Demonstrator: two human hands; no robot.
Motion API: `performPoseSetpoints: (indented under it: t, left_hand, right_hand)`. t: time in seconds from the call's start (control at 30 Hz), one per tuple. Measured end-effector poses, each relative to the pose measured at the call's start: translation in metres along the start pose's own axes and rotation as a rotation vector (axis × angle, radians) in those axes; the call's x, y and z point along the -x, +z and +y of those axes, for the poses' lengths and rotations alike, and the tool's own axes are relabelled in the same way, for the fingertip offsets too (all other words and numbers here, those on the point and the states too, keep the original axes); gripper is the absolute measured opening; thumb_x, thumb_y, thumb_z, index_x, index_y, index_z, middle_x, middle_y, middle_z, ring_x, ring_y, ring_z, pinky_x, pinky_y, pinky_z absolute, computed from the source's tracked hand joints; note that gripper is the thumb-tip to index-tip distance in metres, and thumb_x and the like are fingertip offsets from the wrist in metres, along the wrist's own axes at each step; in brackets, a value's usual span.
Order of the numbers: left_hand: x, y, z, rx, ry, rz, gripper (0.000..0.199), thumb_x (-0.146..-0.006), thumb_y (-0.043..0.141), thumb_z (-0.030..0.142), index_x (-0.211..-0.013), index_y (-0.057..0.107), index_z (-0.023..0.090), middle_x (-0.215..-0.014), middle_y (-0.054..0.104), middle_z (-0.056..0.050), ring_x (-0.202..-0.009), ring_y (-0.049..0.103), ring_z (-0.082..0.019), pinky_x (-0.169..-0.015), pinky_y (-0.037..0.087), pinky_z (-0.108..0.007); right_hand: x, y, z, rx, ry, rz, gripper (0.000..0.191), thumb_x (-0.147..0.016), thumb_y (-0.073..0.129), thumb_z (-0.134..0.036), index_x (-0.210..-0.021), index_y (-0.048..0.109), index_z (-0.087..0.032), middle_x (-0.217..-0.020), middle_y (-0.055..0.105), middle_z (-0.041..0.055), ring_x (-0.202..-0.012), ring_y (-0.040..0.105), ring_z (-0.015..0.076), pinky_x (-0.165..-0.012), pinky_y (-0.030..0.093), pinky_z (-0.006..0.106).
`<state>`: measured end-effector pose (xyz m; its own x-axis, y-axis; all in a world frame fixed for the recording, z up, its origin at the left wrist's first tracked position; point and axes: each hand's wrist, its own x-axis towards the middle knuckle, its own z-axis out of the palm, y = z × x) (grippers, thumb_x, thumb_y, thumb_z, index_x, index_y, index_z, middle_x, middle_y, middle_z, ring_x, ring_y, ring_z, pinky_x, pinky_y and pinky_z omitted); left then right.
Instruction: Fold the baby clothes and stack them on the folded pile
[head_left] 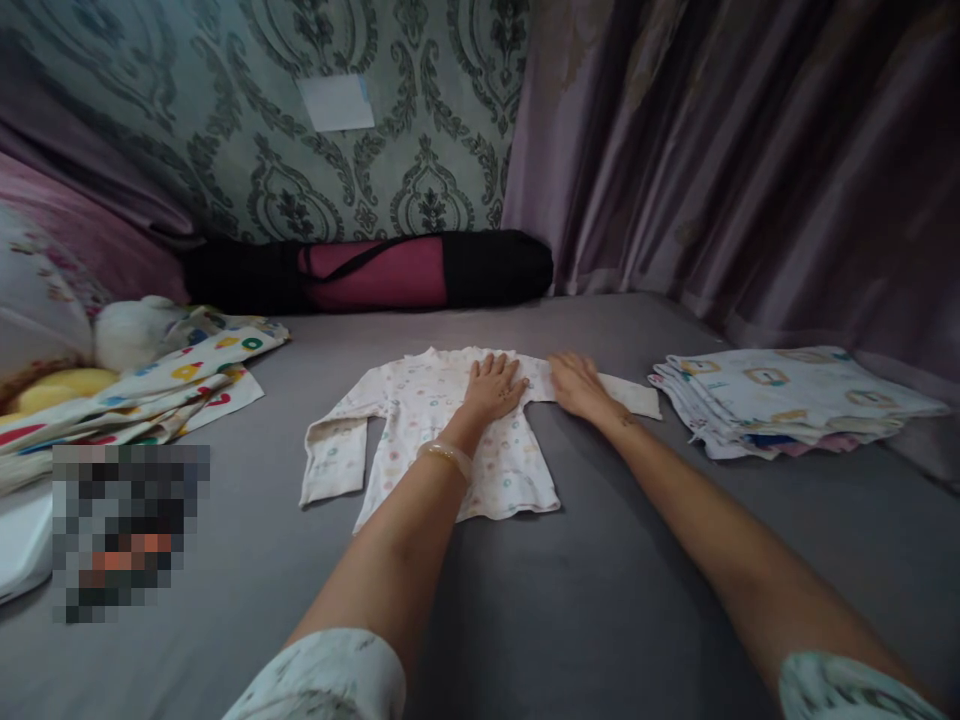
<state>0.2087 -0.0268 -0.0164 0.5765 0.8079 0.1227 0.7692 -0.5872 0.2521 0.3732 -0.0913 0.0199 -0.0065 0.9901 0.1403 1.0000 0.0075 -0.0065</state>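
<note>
1. Left hand [495,388], fingers wide, is flattening a white, printed fabric shirt [427,405] short of the grey-sheeted bed's [600,560] far edge.
2. Right hand [580,385], grip unclear, is apparently smoothing one sleeve [639,396].
3. Next is likely calling for light pressure.

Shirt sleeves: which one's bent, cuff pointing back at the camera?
The left-side sleeve, with no hand on it. The right-side sleeve runs nearly straight outward, with the right hand over it.
</note>
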Motion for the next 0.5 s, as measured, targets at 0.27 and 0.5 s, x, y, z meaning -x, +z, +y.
performPoseSetpoints:
  t: [0.27, 0.5]
  left_hand:
    - [0.001, -0.004, 0.001, -0.071, -0.017, -0.057, 0.059, -0.093, 0.029, 0.039, -0.15, 0.029, 0.021, -0.157, 0.027, -0.006, -0.145, 0.018, -0.028, -0.117, 0.014, -0.05]
    - [0.0, -0.001, 0.0, -0.042, -0.007, -0.018, 0.063, -0.095, 0.024, 0.054, -0.147, 0.035, 0.021, -0.156, 0.028, -0.008, -0.144, 0.02, -0.031, -0.116, 0.014, -0.051]
  right_hand:
    - [-0.017, 0.025, -0.036, -0.317, 0.034, -0.229, 0.073, -0.096, 0.006, -0.052, -0.153, 0.017, -0.007, -0.159, 0.016, 0.0112, -0.147, 0.009, 0.0217, -0.118, 0.008, 0.041]
    - [0.013, 0.022, 0.009, -0.154, 0.21, -0.238, 0.078, -0.095, 0.009, -0.057, -0.152, 0.019, -0.005, -0.159, 0.016, 0.0135, -0.146, 0.011, 0.0264, -0.117, 0.008, 0.048]
